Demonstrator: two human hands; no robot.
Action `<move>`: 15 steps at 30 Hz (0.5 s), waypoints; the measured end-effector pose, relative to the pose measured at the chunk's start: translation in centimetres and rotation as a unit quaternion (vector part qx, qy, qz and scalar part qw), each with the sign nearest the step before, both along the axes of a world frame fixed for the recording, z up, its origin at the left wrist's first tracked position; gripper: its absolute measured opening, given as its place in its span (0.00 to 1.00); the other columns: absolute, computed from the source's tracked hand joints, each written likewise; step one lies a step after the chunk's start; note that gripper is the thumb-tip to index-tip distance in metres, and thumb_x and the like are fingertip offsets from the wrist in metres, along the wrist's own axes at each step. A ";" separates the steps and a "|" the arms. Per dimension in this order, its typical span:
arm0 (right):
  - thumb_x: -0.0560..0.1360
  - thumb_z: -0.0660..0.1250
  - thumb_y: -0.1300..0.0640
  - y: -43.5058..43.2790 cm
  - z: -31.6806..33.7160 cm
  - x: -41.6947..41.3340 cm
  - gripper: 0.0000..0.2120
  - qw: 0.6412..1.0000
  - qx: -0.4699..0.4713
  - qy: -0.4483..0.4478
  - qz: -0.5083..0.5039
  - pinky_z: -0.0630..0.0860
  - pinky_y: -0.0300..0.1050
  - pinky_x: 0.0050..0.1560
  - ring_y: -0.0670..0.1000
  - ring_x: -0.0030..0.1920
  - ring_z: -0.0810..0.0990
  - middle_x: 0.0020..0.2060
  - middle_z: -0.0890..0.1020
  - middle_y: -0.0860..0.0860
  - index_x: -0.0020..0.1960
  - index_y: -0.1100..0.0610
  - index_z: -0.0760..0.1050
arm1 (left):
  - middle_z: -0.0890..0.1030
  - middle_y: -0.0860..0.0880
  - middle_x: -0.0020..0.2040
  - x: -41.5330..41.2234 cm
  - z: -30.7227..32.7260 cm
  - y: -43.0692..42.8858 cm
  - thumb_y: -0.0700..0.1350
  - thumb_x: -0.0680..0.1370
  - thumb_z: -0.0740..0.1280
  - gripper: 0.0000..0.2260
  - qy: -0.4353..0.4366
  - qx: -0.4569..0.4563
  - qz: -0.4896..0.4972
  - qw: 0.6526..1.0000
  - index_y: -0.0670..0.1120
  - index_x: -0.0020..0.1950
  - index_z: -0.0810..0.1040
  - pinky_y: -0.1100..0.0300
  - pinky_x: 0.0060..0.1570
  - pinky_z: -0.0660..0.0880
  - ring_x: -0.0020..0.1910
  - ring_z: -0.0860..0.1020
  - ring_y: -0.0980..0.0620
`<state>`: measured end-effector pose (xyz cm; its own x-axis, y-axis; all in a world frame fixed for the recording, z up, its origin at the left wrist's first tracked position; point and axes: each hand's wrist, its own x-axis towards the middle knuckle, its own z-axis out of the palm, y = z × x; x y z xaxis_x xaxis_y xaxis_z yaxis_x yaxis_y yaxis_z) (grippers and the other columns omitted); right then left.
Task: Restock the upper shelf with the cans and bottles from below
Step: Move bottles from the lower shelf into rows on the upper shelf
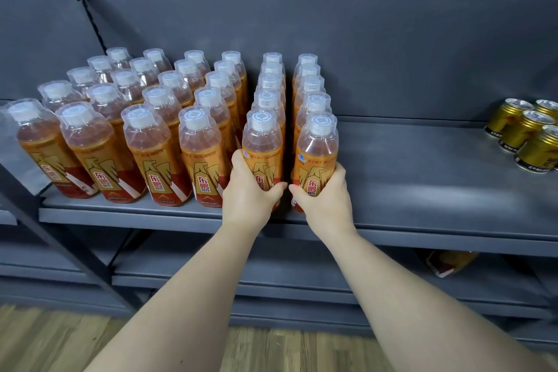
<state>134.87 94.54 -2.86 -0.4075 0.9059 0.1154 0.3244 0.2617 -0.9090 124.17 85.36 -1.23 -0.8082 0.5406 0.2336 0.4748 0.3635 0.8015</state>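
Each hand (250, 193) (324, 196) grips one front bottle (262, 148) (315, 154), arms outstretched.

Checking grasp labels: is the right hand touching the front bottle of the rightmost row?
Touching. The head view shows the right hand wrapped round that bottle, fingers curled across its label.

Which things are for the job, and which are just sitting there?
For the job: left hand gripping left front bottle; right hand gripping right front bottle; bottle rows; gold cans; upper shelf.
Just there: wooden floor; orange item on the lower shelf, too dim to identify.
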 end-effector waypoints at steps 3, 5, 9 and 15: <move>0.68 0.78 0.45 -0.1 0.0 -0.1 0.38 1.000 0.000 -0.007 -0.004 0.76 0.42 0.46 0.48 0.52 0.77 0.59 0.75 0.46 0.70 0.49 0.61 | 0.74 0.50 0.64 0.0 -0.1 0.0 0.52 0.71 0.77 0.37 -0.002 0.002 -0.002 1.000 0.50 0.71 0.58 0.51 0.61 0.75 0.63 0.76 0.46; 0.68 0.78 0.45 -0.2 0.1 -0.1 0.38 1.000 -0.001 -0.008 -0.005 0.77 0.43 0.47 0.48 0.53 0.78 0.59 0.75 0.46 0.70 0.50 0.61 | 0.74 0.50 0.65 0.0 -0.1 -0.1 0.52 0.71 0.77 0.37 -0.005 0.004 -0.004 1.000 0.50 0.72 0.58 0.50 0.61 0.75 0.63 0.76 0.47; 0.69 0.78 0.46 -0.4 0.4 0.0 0.38 1.000 -0.011 -0.017 -0.002 0.75 0.41 0.47 0.49 0.55 0.78 0.59 0.75 0.46 0.71 0.49 0.61 | 0.74 0.50 0.65 -0.1 -0.1 -0.2 0.52 0.71 0.78 0.38 -0.017 0.010 -0.013 1.000 0.50 0.72 0.57 0.50 0.62 0.74 0.63 0.75 0.47; 0.66 0.79 0.43 -0.4 1.5 0.6 0.42 0.998 -0.036 -0.050 0.020 0.79 0.49 0.55 0.50 0.59 0.78 0.60 0.75 0.47 0.71 0.51 0.60 | 0.73 0.49 0.66 -0.3 0.2 -0.4 0.51 0.70 0.79 0.40 -0.049 0.012 -0.039 0.998 0.49 0.73 0.57 0.48 0.64 0.74 0.65 0.74 0.46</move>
